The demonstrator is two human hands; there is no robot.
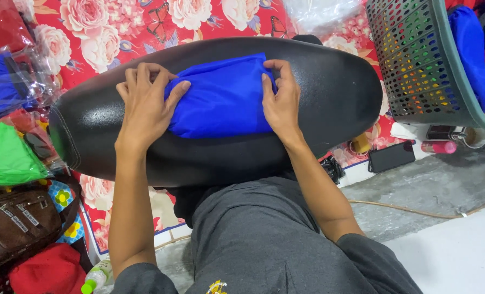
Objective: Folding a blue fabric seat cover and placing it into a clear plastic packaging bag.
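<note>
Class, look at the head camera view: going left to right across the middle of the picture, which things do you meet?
Green packet → left hand → blue folded cloth → right hand → perforated basket. Both hands press the cloth's ends on the black seat.

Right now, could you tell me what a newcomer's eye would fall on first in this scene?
First, the bright blue folded cloth at the centre, pressed on both sides by the left hand and the right hand. It lies on a long black padded seat across the person's lap. Behind is a red floral mat, with a grey perforated basket at the upper right.
</note>
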